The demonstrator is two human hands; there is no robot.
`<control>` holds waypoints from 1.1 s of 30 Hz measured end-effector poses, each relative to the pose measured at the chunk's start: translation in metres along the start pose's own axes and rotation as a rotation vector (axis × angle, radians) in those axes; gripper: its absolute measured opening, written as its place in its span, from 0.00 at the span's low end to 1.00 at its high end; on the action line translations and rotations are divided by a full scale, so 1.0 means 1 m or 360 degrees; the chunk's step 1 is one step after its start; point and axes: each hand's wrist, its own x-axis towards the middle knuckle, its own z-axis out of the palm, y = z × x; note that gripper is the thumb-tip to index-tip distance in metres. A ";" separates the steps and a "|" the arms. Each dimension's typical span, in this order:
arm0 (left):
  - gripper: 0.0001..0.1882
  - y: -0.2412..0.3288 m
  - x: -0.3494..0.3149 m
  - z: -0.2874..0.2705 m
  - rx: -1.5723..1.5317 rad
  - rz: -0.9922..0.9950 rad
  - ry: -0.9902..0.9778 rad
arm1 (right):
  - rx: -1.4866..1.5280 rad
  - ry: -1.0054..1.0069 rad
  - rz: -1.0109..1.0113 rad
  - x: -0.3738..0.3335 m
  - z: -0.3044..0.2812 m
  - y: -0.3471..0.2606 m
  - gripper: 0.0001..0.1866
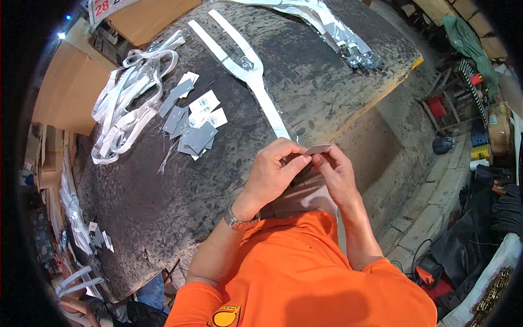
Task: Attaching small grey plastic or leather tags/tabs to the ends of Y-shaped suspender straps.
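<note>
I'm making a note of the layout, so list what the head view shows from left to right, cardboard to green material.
Brown cardboard panel → bundle of white straps → pile of gray and white tags → left hand → small card at the fingertips → right hand → green crumpled material.

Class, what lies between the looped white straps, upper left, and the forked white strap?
A loose cluster of grey and white tags, in the head view.

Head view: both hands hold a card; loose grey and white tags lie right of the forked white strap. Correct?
No: the head view shows the loose tags left of the forked white strap. Left hand and right hand do hold a card.
</note>
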 end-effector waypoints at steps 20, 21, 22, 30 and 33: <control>0.11 -0.022 0.068 -0.028 -0.1708 -0.0672 0.0214 | 0.0153 0.0119 0.0047 0.011 -0.005 -0.021 0.11; 0.11 -0.020 0.072 -0.031 -0.1726 -0.0684 0.0216 | 0.0077 0.0097 0.0063 0.012 -0.008 -0.019 0.11; 0.11 -0.019 0.074 -0.033 -0.1729 -0.0677 0.0220 | 0.0074 0.0091 0.0060 0.013 -0.010 -0.018 0.11; 0.12 -0.012 0.078 -0.032 -0.1751 -0.0725 0.0221 | -0.0513 0.0054 -0.0101 0.020 -0.005 -0.020 0.09; 0.12 -0.014 0.078 -0.032 -0.1715 -0.0727 0.0202 | -0.0619 -0.0103 -0.0081 0.024 -0.004 -0.027 0.09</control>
